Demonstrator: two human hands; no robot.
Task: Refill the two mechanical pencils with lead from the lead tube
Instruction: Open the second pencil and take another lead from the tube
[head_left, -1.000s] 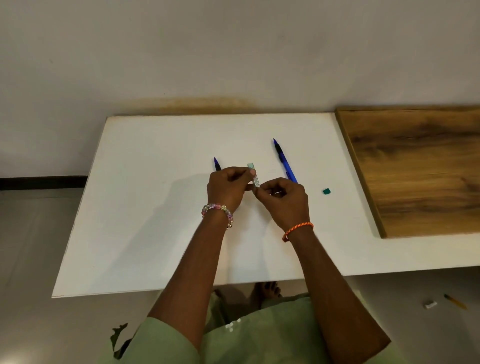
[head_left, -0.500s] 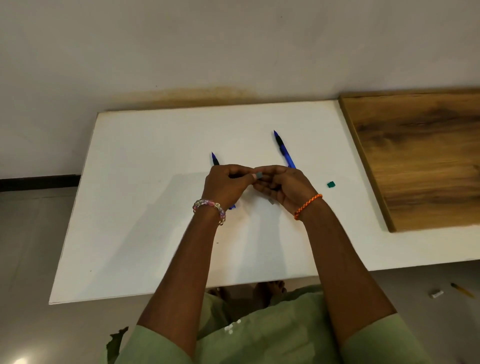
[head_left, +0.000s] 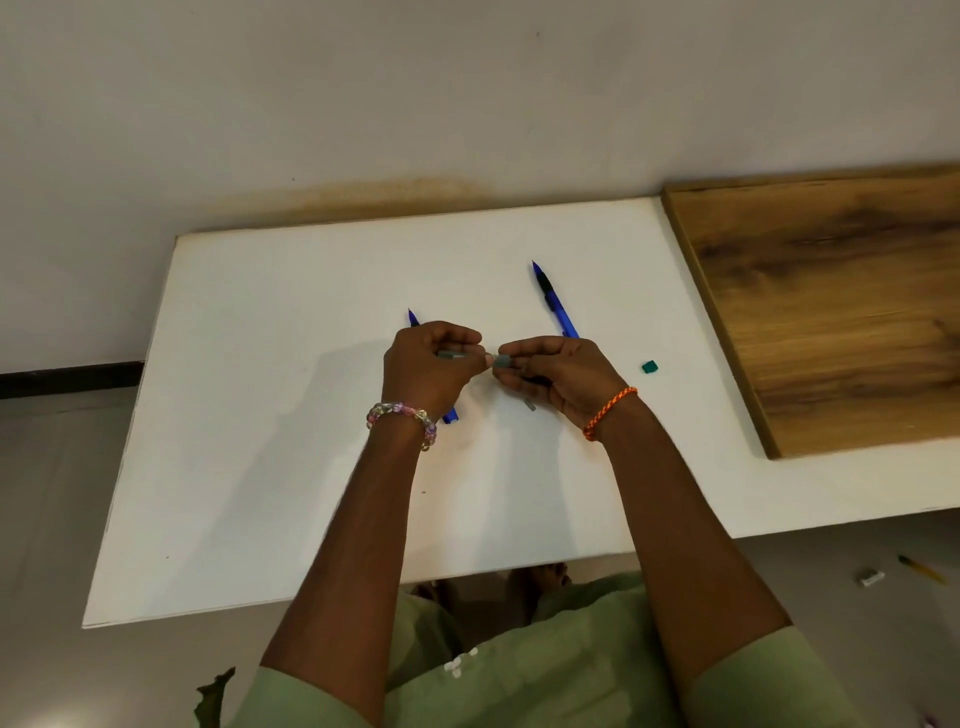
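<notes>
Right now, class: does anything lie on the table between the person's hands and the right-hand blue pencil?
Nothing visible does. The right hand overlaps the pencil's near end; the green cap lies off to the right.

Soft, even indoor light falls on the white tabletop (head_left: 260, 415), where the arms cast faint grey shadows leftward. Wide-angle bending curves the edges; fine detail looks slightly soft.

Obstacles on white table (head_left: 260, 415): left pencil (head_left: 451, 416) mostly under left hand (head_left: 426, 369); right pencil (head_left: 555, 304) beyond right hand (head_left: 561, 374); green cap (head_left: 650, 367) to the right; small grey piece (head_left: 529, 405), possibly a cap, below the right hand. Wooden board (head_left: 831, 312) bounds right side. Left half of table open.
</notes>
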